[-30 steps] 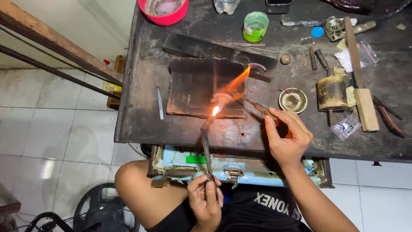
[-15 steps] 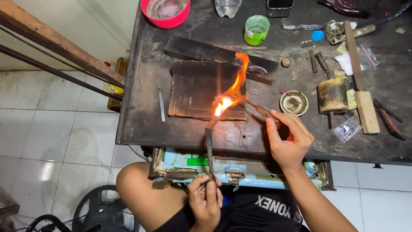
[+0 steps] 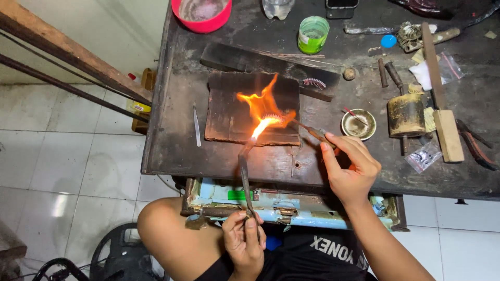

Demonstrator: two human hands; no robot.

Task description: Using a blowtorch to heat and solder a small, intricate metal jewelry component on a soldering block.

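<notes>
My left hand (image 3: 244,243) grips the lower end of a thin metal torch (image 3: 244,171) near my lap. Its tip points up at a dark soldering board (image 3: 229,112) on the workbench (image 3: 172,151). An orange flame (image 3: 263,106) burns over the board's right part. My right hand (image 3: 350,166) is closed on tweezers (image 3: 312,132) whose tips hold a small coiled metal piece (image 3: 275,117) inside the flame.
On the bench stand a red bowl (image 3: 200,13), a green cup (image 3: 312,34), a small brass dish (image 3: 358,124), a metal cylinder tool (image 3: 406,115), a wooden-handled file (image 3: 440,99), a second coil (image 3: 314,83) and loose tweezers (image 3: 196,126). A blue drawer (image 3: 291,205) hangs below.
The flame has grown and spread to the left over the board. Both hands have stayed about where they were.
</notes>
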